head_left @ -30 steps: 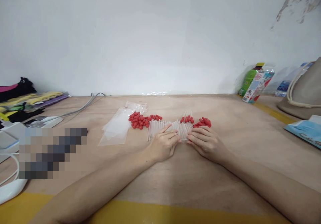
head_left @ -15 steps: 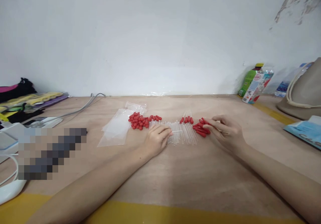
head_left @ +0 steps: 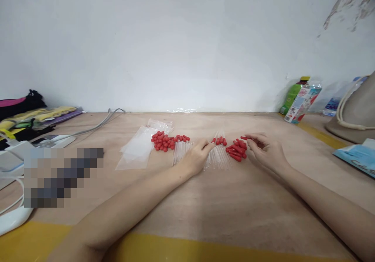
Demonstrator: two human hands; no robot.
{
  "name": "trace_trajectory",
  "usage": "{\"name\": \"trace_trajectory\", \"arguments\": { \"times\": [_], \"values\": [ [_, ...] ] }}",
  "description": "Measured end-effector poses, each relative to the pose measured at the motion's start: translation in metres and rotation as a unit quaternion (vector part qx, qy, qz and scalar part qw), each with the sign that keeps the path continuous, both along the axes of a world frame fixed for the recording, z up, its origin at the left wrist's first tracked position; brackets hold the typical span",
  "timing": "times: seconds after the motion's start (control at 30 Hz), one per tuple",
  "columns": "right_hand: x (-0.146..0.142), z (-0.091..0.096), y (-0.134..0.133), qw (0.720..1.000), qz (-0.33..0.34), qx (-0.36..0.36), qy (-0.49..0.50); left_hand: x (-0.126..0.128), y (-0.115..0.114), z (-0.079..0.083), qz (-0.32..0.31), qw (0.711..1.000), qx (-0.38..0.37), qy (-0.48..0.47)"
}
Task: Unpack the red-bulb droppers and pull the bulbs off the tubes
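Observation:
A row of clear glass tubes (head_left: 218,156) lies on the wooden table (head_left: 205,199). My left hand (head_left: 197,156) rests on the middle of that row, fingers curled over the tubes and fingertips near a small group of red caps (head_left: 219,140). My right hand (head_left: 265,150) hovers just right of a pile of red rubber caps (head_left: 236,149), and its thumb and forefinger pinch one red cap (head_left: 244,138). A larger heap of red caps (head_left: 165,141) lies to the left of the tubes.
Clear plastic bags (head_left: 137,146) lie left of the caps. Cables, a white device (head_left: 13,156) and coloured items crowd the far left. Bottles (head_left: 300,99), a beige bag (head_left: 356,111) and a blue packet (head_left: 356,156) stand at the right. A white wall backs the table.
My two hands, together over the tubes a second ago, have parted. The right one went to the right-hand pile and pinched a cap; the left one slid right along the tubes.

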State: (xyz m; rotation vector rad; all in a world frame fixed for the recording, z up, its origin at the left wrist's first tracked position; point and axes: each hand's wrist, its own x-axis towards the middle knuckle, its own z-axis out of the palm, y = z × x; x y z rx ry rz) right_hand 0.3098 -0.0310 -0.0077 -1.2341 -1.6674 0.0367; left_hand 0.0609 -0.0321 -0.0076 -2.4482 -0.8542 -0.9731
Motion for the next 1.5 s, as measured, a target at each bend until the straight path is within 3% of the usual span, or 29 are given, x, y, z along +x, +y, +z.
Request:
{"name": "trace_trajectory", "arguments": {
  "times": [0.2, 0.4, 0.53, 0.73, 0.9, 1.0, 1.17, 1.37, 1.5],
  "values": [
    [-0.003, -0.007, -0.001, 1.000, -0.016, -0.012, -0.015, 0.018, -0.003, 0.002, 0.011, 0.996, -0.068, 0.053],
    [-0.002, -0.006, 0.000, 0.991, 0.000, 0.036, -0.129, 0.021, -0.016, 0.008, -0.030, 0.991, -0.132, -0.009],
    [0.000, -0.005, 0.001, 0.988, -0.007, 0.058, -0.145, 0.004, -0.030, 0.012, -0.051, 0.991, -0.127, -0.002],
    [-0.001, -0.001, 0.004, 0.992, -0.062, 0.072, -0.083, -0.036, -0.047, 0.005, -0.040, 0.987, -0.153, -0.012],
    [-0.017, 0.015, 0.018, 0.978, -0.103, -0.043, -0.178, -0.043, -0.045, 0.001, -0.026, 0.981, -0.188, -0.043],
    [-0.034, 0.029, 0.033, 0.939, -0.154, -0.163, -0.259, -0.041, -0.044, 0.002, -0.034, 0.979, -0.200, -0.032],
    [-0.056, 0.043, 0.065, 0.880, -0.183, -0.332, -0.288, -0.041, -0.045, 0.001, -0.033, 0.980, -0.193, -0.041],
    [-0.062, 0.038, 0.097, 0.843, -0.149, -0.433, -0.283, -0.040, -0.043, 0.000, -0.043, 0.979, -0.193, -0.046],
    [-0.064, 0.035, 0.103, 0.853, -0.113, -0.432, -0.270, -0.040, -0.043, 0.000, -0.049, 0.979, -0.192, -0.047]
  ]
}}
